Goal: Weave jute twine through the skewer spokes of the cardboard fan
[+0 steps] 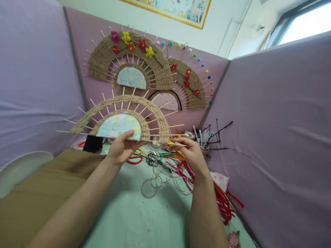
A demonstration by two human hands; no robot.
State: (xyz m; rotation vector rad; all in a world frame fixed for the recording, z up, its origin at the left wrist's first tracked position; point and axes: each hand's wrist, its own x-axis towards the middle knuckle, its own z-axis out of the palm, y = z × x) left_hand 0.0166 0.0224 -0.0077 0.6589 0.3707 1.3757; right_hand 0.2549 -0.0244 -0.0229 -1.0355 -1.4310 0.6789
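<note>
My left hand (123, 147) grips a half-round woven fan (152, 107) at its lower edge, thumb in front on the pale blue flowered cloth centre (116, 125). Thin wooden sticks radiate from that centre through two bands of brown twine, and their bare ends stick out past the outer band. At the fan's lower right end, my right hand (190, 150) is closed in a pinch by the lowest stick (178, 144). Whether twine lies between those fingertips is too small to tell. The fan is held up above the table, front towards me.
Loose twine (152, 182), red-handled scissors (134, 159) and red pipe cleaners (224, 206) lie on the green table (139, 213). Dark twigs (218, 132) stand at the back right. Two flower-decorated woven fans (100, 65) hang behind. A brown board (51, 186) lies left.
</note>
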